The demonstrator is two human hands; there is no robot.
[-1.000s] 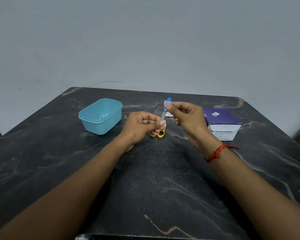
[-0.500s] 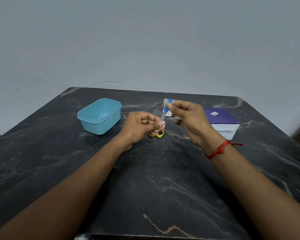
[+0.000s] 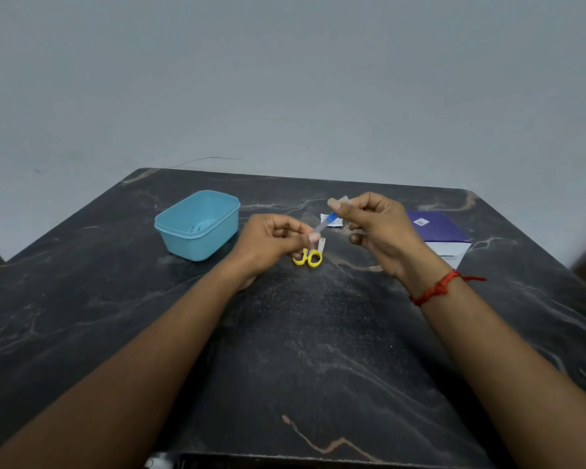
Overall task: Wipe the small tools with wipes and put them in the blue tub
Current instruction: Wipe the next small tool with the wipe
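My left hand (image 3: 271, 245) pinches the lower end of a thin grey tool with a blue tip (image 3: 326, 222), held slanted above the table. My right hand (image 3: 376, 228) holds a small whitish wipe (image 3: 343, 200) at the tool's upper blue end. Small scissors with yellow handles (image 3: 308, 257) lie on the table just under my left fingers. The blue tub (image 3: 197, 225) stands to the left of my hands, with a small thin item inside that I cannot make out.
A purple and white box (image 3: 437, 231) sits right of my right hand. A torn white wipe packet (image 3: 329, 221) lies behind the tool. The dark marble table (image 3: 285, 350) ends at a grey wall behind.
My right hand with the wipe has slid up along the tool to its blue tip. My left hand has kept its grip in place.
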